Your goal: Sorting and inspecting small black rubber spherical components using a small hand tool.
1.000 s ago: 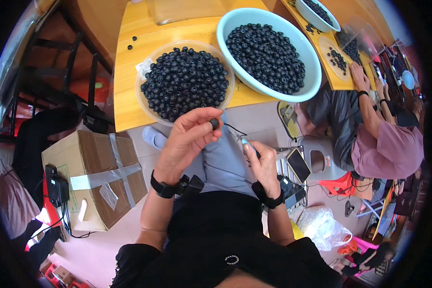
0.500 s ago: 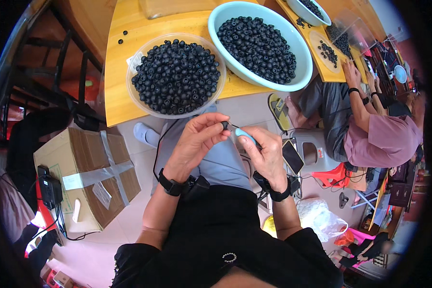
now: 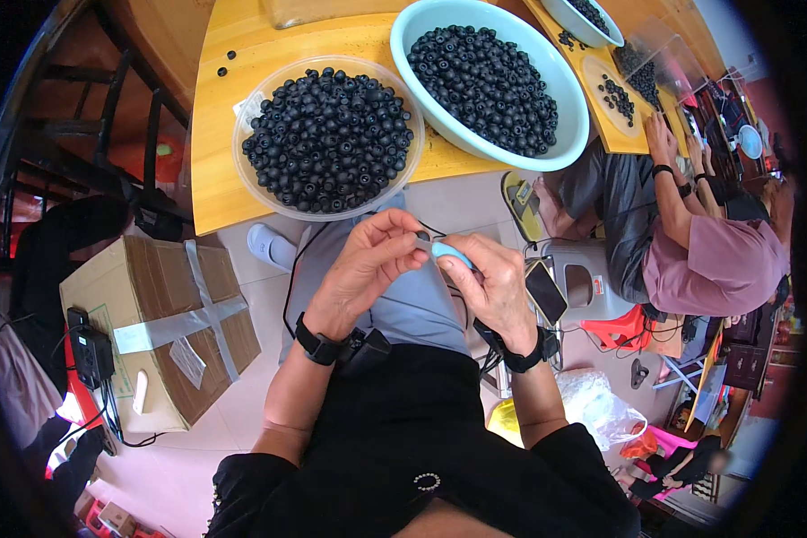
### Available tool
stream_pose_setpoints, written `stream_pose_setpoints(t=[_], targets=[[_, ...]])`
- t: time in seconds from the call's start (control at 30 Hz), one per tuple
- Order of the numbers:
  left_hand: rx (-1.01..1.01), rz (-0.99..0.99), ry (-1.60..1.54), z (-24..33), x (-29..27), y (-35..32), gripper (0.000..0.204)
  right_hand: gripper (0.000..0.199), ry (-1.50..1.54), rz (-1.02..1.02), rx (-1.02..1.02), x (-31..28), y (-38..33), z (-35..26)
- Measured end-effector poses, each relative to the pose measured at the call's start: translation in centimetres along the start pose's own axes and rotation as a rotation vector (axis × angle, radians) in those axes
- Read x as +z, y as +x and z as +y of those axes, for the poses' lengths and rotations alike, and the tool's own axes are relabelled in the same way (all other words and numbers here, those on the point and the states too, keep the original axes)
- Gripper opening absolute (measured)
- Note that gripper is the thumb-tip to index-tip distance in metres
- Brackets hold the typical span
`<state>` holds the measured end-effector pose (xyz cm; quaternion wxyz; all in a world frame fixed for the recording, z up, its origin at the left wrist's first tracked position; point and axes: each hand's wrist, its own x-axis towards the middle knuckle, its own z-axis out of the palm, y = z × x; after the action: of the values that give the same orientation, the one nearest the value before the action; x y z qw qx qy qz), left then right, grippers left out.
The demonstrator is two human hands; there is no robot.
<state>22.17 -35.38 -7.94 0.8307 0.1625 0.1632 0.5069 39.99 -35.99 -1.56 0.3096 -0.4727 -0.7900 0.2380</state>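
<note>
Above my lap, my left hand [image 3: 377, 255] pinches a small round black piece [image 3: 422, 235] between thumb and fingertips. My right hand [image 3: 491, 278] is closed around a small knife with a light blue handle [image 3: 450, 254]. Its short greyish blade lies against the black piece or just beside it; the fingers partly hide the contact. Beyond my hands, a clear round tub [image 3: 238, 143] heaped with similar black pieces, some with holes, stands on the yellow table [image 3: 229, 193]. To its right is a light blue basin [image 3: 572, 134] full of more of them.
Two loose black pieces [image 3: 227, 63] lie at the table's far left. A taped cardboard box [image 3: 166, 314] stands on the floor at left. On the right, a person in a pink shirt [image 3: 722, 260] works at another yellow table [image 3: 614, 139]. A phone [image 3: 545, 292] lies beside my right wrist.
The knife's blade has come over to the black piece, and its handle has shifted slightly left with my right hand. My left hand keeps its pinch, almost unmoved.
</note>
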Motion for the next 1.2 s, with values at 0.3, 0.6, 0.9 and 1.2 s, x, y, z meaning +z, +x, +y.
stream_pose_setpoints(t=[0.3,0.6,0.9,1.2], targets=[[-0.049,-0.010,0.042,0.3,0.2,-0.2,0.012,0.018,0.005,0.014,-0.020,0.7,-0.3,1.9],[-0.115,-0.096,-0.085,-0.2,0.3,-0.4,0.011,0.024,-0.013,0.114,0.346,1.2,-1.8,5.4],[-0.095,-0.040,-0.055,-0.2,0.1,-0.5,0.023,0.024,0.033,0.095,0.306,2.9,-1.9,4.7],[0.022,0.054,0.105,0.0,1.4,-0.3,0.019,0.026,0.040,0.060,0.394,2.8,-2.4,4.6]])
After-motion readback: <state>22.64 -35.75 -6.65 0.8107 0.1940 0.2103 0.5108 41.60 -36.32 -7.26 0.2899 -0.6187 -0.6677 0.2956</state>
